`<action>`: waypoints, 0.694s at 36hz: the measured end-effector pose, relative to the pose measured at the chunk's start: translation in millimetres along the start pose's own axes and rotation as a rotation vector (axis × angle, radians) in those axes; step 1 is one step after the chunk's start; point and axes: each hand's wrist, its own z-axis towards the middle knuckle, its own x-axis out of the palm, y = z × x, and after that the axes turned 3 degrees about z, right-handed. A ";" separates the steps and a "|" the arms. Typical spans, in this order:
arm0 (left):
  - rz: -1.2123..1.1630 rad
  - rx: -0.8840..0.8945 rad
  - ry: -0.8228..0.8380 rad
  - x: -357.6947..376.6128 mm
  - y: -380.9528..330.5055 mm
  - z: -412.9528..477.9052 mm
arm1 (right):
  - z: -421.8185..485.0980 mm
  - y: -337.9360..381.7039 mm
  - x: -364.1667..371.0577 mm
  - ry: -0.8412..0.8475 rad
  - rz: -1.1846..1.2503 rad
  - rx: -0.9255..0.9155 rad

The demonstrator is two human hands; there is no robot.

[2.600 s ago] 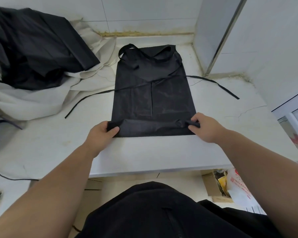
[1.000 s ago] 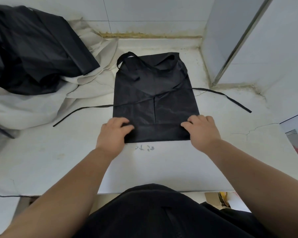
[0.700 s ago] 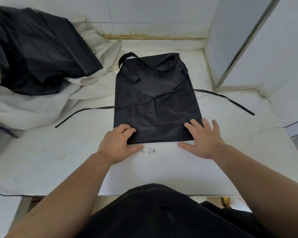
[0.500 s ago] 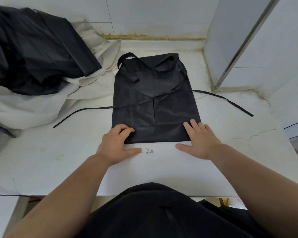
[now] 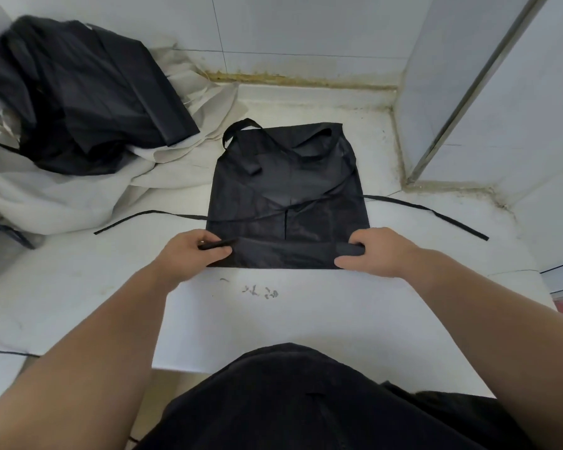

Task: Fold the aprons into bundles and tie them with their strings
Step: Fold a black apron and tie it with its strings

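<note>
An apron (image 5: 286, 196), flat on a counter (image 5: 306, 319), is gripped at its near fold's corners by the left hand (image 5: 192, 254) and right hand (image 5: 374, 251). Curled fingertips are partly hidden; the cloth heap (image 5: 78, 108) left of the apron is cropped.

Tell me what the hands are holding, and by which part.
Both grip the black apron by its folded near edge: left hand at the left end, right hand at the right end.

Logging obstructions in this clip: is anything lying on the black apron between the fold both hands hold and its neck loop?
Nothing foreign shows. The left hand and right hand grip the folded near edge of the apron; ahead lie only its own waist string, crossing the cloth midway, and the neck loop.
</note>
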 end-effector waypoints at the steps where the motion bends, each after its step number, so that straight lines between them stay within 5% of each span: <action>1: -0.005 -0.011 -0.030 0.5 2.1 0.0 | 1.8 -1.1 -0.6 -0.013 0.037 0.012; 8: 0.251 -0.046 -0.191 14.0 2.3 9.1 | 12.9 -1.3 5.9 -0.183 0.003 0.130; 13: 0.572 0.189 -0.286 19.8 1.6 8.7 | 13.6 11.3 17.9 -0.377 -0.416 0.082; 17: 0.806 0.527 -0.104 21.7 5.7 11.4 | 17.9 24.7 31.5 -0.207 -0.508 -0.081; 25: 0.767 0.476 0.086 13.8 7.4 15.6 | 15.9 27.4 31.9 0.013 -0.429 -0.045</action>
